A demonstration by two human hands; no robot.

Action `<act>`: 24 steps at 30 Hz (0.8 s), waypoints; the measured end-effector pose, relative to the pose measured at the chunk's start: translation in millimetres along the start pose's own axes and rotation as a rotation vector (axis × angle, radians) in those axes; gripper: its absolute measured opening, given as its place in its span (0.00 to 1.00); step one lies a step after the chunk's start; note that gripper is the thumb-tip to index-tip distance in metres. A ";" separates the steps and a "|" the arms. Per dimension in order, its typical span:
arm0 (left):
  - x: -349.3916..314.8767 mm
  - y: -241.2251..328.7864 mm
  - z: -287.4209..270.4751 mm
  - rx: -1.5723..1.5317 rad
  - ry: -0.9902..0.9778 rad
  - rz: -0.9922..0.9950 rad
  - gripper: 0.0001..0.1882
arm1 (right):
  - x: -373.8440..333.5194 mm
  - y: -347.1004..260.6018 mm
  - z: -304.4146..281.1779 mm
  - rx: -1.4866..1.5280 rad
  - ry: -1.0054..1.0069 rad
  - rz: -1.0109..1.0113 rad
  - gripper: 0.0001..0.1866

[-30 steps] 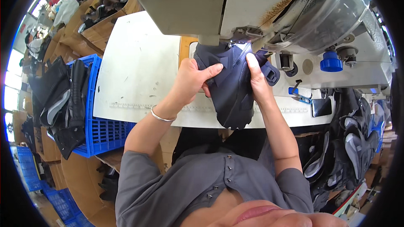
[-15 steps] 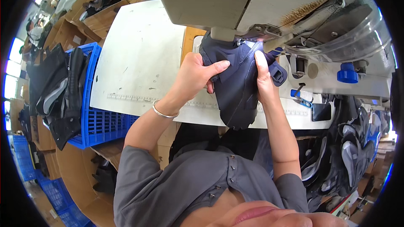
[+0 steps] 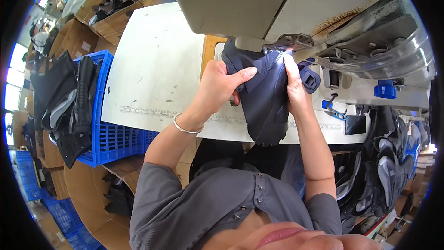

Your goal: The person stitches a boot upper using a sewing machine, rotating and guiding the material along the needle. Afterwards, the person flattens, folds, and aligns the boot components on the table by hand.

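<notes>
Dark fabric (image 3: 266, 111) we are clamping by its sides, left hand (image 3: 219, 85) pointing its thumb (image 3: 245, 74) across, right hand (image 3: 296, 88) ahead.

Windows (image 3: 13, 85) glare white at left; a small, bright glow lights the dark fabric piece (image 3: 267, 102) beneath the sewing machine (image 3: 236, 4). Fisheye distortion curves the tabletop (image 3: 148, 69); corners fall black.

Dark fabric piece (image 3: 266, 106): seamed, notched lower edge, far end under sewing machine (image 3: 236, 4).
</notes>
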State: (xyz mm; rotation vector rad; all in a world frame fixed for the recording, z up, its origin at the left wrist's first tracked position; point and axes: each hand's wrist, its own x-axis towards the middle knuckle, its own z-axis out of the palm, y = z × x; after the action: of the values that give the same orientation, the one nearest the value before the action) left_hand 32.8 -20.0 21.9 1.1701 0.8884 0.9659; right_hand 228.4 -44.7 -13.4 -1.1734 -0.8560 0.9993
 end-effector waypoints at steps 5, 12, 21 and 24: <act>4.7 9.0 4.5 -0.027 -0.004 0.007 0.17 | 17.6 8.1 -8.4 -0.132 -0.105 0.101 0.33; 6.5 10.6 -7.3 -0.298 -0.199 -0.169 0.12 | 15.5 5.2 -9.1 -0.130 -0.078 0.133 0.33; 11.7 9.2 -6.4 -0.218 -0.200 -0.148 0.11 | 15.6 4.9 -10.0 -0.153 -0.107 0.142 0.32; 8.7 12.8 -5.1 -0.112 -0.161 -0.110 0.11 | 19.5 8.6 -16.6 -0.184 -0.171 0.090 0.31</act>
State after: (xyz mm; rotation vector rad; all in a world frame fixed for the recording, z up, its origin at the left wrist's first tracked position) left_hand 29.2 -8.6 33.0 1.0767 0.7519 0.8100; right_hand 248.8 -31.0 -24.5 -1.3047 -1.0558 1.1243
